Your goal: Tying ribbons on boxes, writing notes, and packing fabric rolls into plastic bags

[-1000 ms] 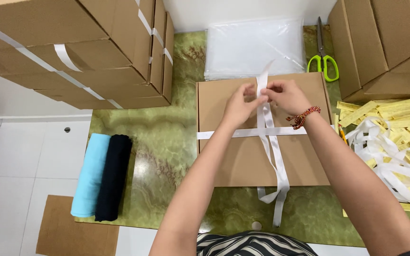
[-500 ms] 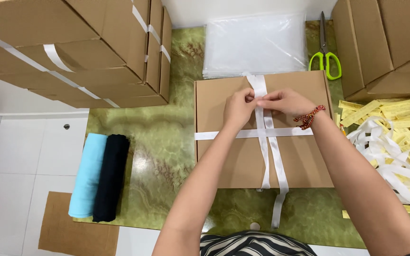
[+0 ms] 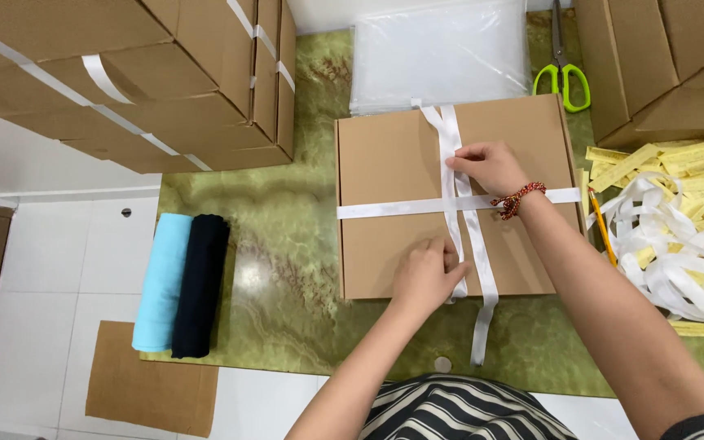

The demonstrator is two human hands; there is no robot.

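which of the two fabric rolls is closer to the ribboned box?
The black roll; it lies on the box's side, with the light blue roll beyond it.

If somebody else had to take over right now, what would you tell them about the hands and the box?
Left hand: pressed on the white ribbon at the near edge of the flat cardboard box.
Right hand: pinching the lengthwise ribbon strands further up the lid, just above where they cross the sideways band.
Box lies closed on the green marble table, with ribbon running both ways across it.
Done: both bands laid and crossed.
Left: no knot or bow shows; a loose tail hangs off the near edge.
Green scissors lie beyond the box; spare ribbon pile to the right.
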